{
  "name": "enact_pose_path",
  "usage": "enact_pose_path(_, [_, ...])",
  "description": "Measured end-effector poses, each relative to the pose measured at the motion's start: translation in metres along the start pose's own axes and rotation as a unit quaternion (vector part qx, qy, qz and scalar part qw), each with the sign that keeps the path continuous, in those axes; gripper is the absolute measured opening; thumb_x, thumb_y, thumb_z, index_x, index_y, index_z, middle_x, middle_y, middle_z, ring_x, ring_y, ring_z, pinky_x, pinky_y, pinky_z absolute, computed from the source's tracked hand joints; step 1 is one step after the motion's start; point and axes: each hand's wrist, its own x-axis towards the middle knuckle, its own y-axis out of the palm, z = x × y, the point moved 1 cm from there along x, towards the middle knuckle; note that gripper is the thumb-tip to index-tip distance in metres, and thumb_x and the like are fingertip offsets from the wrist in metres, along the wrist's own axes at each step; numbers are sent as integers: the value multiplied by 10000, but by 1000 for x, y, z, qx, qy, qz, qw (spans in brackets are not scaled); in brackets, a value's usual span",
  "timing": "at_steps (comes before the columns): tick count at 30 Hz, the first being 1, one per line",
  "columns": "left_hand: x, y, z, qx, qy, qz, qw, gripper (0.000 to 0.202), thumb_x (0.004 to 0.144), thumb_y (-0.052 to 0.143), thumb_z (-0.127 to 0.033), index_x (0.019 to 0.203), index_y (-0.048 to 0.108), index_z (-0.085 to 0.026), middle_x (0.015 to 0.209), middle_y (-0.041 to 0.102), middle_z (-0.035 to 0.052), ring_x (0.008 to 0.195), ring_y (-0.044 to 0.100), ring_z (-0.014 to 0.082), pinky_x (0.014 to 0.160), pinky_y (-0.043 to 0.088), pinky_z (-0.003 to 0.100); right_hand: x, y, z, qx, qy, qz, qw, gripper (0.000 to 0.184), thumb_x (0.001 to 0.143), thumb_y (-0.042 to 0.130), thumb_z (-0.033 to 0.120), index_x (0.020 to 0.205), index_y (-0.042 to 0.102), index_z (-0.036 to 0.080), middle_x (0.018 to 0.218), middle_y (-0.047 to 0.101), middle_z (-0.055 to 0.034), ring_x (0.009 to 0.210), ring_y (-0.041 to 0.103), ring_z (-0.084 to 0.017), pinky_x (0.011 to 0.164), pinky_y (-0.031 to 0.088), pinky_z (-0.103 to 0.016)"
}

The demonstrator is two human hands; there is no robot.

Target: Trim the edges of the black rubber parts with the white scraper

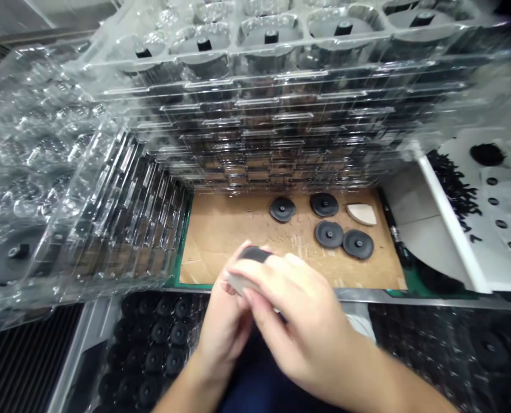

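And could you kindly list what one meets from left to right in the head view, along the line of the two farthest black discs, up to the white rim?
Clear plastic trays, left black disc, right black disc, cream wedge-shaped piece, black pen-like item, white rim.

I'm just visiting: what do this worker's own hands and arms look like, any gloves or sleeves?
Both the left hand and right hand are bare, without gloves. The forearms show no sleeves, watch or bracelet. Dark blue cloth, probably clothing, shows between them.
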Motion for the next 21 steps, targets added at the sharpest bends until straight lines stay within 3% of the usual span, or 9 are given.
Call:
enact_pose_path(2, [0, 0, 1, -17, -7, -14, 1000, 571, 521, 862, -236, 1055, 668, -293, 1036, 723, -10, 941, 667, 176, 794, 534, 216, 0, 5, -4, 16, 43, 64, 997, 231, 911, 450, 138, 1026, 650, 155, 938, 709, -44, 812, 635, -160, 741, 502, -285])
enact_pose_path(3, [0, 1, 3, -21, -16, -13, 1000, 532, 512, 865, -217, 1009, 686, -273, 991, 731, -10, 893, 676, 168, 771, 536, 211, -1, 6, -7, 8, 55, 63, 996, 228, 915, 450, 144, 1020, 653, 159, 944, 708, -41, 817, 635, -159, 734, 497, -282])
enact_pose_path(5, [1, 3, 5, -21, -42, 9, 999, 440, 533, 857, -282, 942, 707, -220, 924, 734, 11, 845, 679, 168, 788, 535, 230, -2, 4, -10, -32, 41, -3, 999, 262, 923, 413, 140, 1052, 640, 117, 934, 700, -80, 814, 626, -181, 730, 483, -317])
enact_pose_path(7, [1, 4, 6, -33, -56, 59, 996, 489, 521, 849, -379, 960, 710, -212, 953, 731, 28, 889, 672, 184, 861, 518, 263, -5, -1, -8, -42, 6, -34, 999, 279, 914, 398, 126, 1067, 626, 78, 881, 688, -96, 776, 606, -191, 703, 467, -334])
enact_pose_path(9, [1, 4, 3, -51, -52, 101, 992, 548, 512, 852, -374, 1024, 697, -256, 1023, 726, 16, 958, 661, 183, 894, 498, 253, -12, -9, -4, -8, -7, 21, 1000, 252, 899, 423, 108, 1051, 624, 106, 827, 681, -51, 712, 585, -156, 663, 452, -295])
enact_pose_path(12, [1, 4, -1, -56, -62, 117, 990, 572, 503, 869, -296, 1046, 693, -262, 1030, 730, 9, 956, 661, 161, 857, 496, 206, -27, -23, -1, -24, 41, 76, 996, 214, 878, 469, 94, 1017, 620, 156, 836, 687, -2, 680, 581, -118, 646, 431, -250])
enact_pose_path(15, [-1, 10, -1, -45, -89, 100, 990, 646, 464, 881, -332, 1068, 683, -218, 1014, 721, 28, 913, 656, 160, 838, 494, 204, -29, -29, -1, -144, 62, 14, 988, 234, 893, 445, 110, 1036, 628, 132, 840, 677, -44, 705, 567, -152, 657, 389, -286])
enact_pose_path(18, [-3, 14, 1, -35, -113, 112, 987, 567, 592, 824, -349, 1116, 650, -218, 1021, 697, 32, 923, 641, 167, 828, 493, 231, -15, -26, -6, -195, -37, -22, 980, 318, 948, 355, 142, 995, 668, 151, 672, 613, -24, 616, 483, -159, 596, 296, -317])
enact_pose_path(21, [-5, 10, 0, -13, -100, 135, 986, 473, 628, 799, -362, 1057, 671, -208, 959, 692, 20, 904, 632, 162, 798, 490, 227, -2, -22, -16, -85, -109, 73, 988, 321, 955, 361, 153, 992, 675, 210, 698, 619, 10, 647, 505, -133, 616, 301, -301])
